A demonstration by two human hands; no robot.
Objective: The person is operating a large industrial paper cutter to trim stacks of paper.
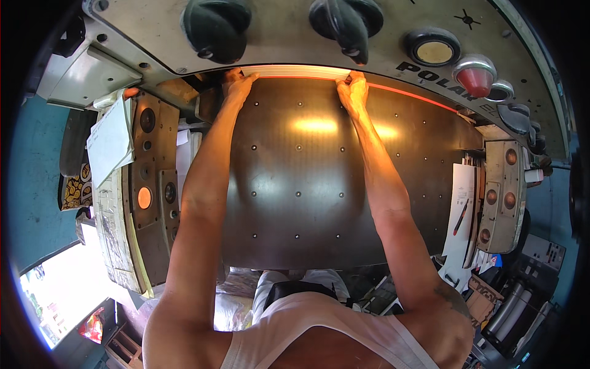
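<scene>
Under the machine's front panel, at the far edge of the dark metal table (276,172), lies a low stack of paper (301,72), brightly lit in yellow. My left hand (238,85) is closed at the stack's left end, its thumb against the near edge. At the right end my right hand (353,91) is curled, knuckles up, with its fingers closed on the stack. The fingertips of both hands are partly hidden under the panel. A thin red line (418,97) runs along the table to the right of my right hand.
Two large black knobs (217,27) and a red-capped lamp (474,75) stick out from the panel overhead. Control boxes flank the table, left (153,160) and right (501,197). White papers (112,141) lie on the left box. A pen (461,217) rests on a sheet at right.
</scene>
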